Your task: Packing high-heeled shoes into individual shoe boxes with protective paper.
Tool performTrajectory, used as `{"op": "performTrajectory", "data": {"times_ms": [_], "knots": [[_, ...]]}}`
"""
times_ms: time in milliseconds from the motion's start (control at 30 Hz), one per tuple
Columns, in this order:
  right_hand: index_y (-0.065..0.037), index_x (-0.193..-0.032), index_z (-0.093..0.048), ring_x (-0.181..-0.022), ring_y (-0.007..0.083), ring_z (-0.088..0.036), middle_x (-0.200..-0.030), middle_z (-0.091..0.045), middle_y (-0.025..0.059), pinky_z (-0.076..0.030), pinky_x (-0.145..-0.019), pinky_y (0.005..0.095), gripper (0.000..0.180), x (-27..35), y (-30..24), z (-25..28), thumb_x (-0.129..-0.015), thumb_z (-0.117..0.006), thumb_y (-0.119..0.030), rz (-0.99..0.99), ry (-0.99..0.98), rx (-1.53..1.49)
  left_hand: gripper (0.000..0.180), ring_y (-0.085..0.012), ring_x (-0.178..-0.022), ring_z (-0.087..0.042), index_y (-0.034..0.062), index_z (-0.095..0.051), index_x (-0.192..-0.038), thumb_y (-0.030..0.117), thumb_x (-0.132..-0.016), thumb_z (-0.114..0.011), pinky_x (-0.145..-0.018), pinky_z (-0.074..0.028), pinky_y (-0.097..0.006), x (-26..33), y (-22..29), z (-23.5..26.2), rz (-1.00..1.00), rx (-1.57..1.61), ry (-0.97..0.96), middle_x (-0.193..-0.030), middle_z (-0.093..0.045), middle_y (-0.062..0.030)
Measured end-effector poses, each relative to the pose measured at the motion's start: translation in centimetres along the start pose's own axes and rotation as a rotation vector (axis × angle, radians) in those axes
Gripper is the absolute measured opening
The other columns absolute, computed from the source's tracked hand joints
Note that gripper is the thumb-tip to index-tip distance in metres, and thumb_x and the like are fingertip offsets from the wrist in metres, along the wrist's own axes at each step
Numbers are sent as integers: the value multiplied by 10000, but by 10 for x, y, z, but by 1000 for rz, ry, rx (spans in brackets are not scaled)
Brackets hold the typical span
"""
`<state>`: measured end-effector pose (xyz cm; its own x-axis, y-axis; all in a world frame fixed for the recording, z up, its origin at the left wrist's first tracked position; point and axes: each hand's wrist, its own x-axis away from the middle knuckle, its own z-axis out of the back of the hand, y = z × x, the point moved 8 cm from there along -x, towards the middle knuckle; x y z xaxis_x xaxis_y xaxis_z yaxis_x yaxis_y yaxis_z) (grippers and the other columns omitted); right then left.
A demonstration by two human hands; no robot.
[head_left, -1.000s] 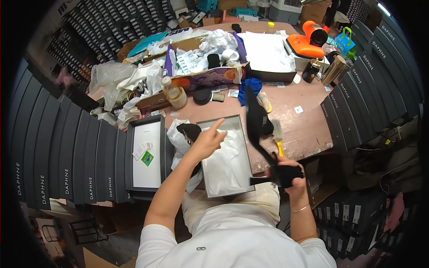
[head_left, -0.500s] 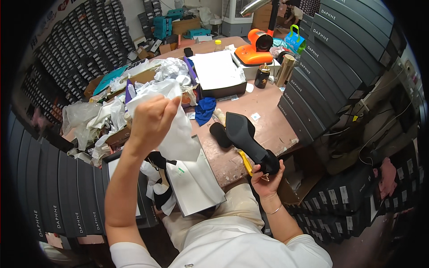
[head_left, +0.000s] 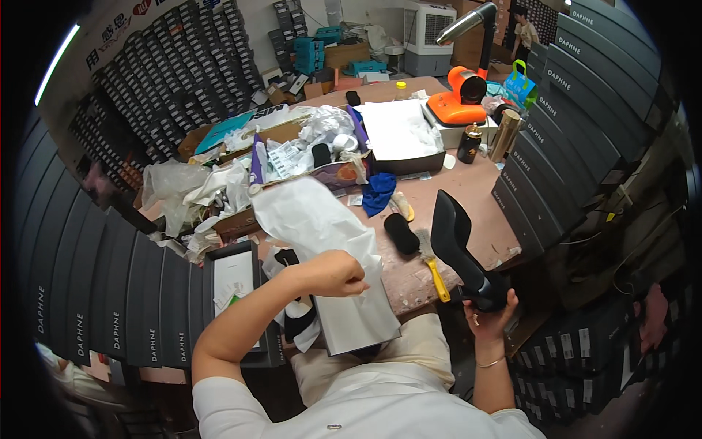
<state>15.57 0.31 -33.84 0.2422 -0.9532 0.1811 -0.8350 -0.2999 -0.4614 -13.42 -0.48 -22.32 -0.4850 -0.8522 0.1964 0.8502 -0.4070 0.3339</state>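
My right hand (head_left: pixel 491 320) is closed round the heel end of a black high-heeled shoe (head_left: pixel 459 245), whose toe points up and away beyond the table edge. My left hand (head_left: pixel 338 274) makes a fist at the edge of a white tissue paper sheet (head_left: pixel 311 216); its fingertips are partly hidden. The sheet spreads out beyond the fist, over a white-lined box part (head_left: pixel 358 325) by my lap. Left of that, a second black shoe (head_left: pixel 298 322) with white paper lies in an open grey box (head_left: pixel 272 351), partly covered by my left forearm.
A yellow-handled brush (head_left: pixel 436 278), a black sponge (head_left: pixel 401 234) and a blue cloth (head_left: pixel 379 194) lie on the pink table (head_left: pixel 468 201). Behind are a paper-filled carton (head_left: pixel 344 175) and an orange machine (head_left: pixel 457 108). Tall stacks of dark shoeboxes (head_left: pixel 567 132) flank both sides.
My left hand has come down and to the right from its raised place, with the tissue paper now spread behind it. The shoe in my right hand stands steeper. The whole view has shifted.
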Motion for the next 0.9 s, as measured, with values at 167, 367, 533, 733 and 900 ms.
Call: {"op": "performTrajectory", "data": {"times_ms": [167,367,533,733,900], "knots": [[59,-998,-650,-565,320,-646,-842,-644,257,-524,-436,351,792,24,10,-45,-746,-542,-684,-93,-513,130,197,-269,-744,-591,26,-628,-646,193,-741,-669,-672,-461,-367,51,-30,25,219,-409,420,-708,-601,-92],[100,-1126,-590,-808,274,-674,-1025,-645,235,-566,-608,361,703,34,79,-102,-771,-637,-505,-547,-580,347,261,-275,-835,-596,1,-626,-925,-23,-664,-625,-700,-497,-370,103,-6,27,216,-269,690,-877,-570,-106],[30,-1180,-548,-834,212,-655,-1020,-656,122,-558,-647,332,513,-4,135,-103,-870,-597,-376,-469,-315,299,387,-275,-847,-611,-18,-618,-1039,-64,-655,-603,-704,-541,-333,134,39,42,182,-340,724,-1057,-588,-106],[-60,-1219,-532,-958,301,-620,-1137,-604,121,-558,-742,358,479,17,140,-115,-867,-603,-377,-655,-194,-10,435,-214,-824,-654,-53,-580,-1125,-41,-690,-571,-625,-544,-317,110,33,-2,140,-18,583,-1396,-464,-129],[-45,-1224,-517,-1063,226,-588,-1154,-603,95,-460,-945,379,394,0,182,-101,-908,-579,-274,-205,-177,503,467,-175,-738,-601,-67,-566,-1162,-11,-699,-592,-607,-527,-270,80,116,2,-210,-7,683,-1382,-475,-148]]}}
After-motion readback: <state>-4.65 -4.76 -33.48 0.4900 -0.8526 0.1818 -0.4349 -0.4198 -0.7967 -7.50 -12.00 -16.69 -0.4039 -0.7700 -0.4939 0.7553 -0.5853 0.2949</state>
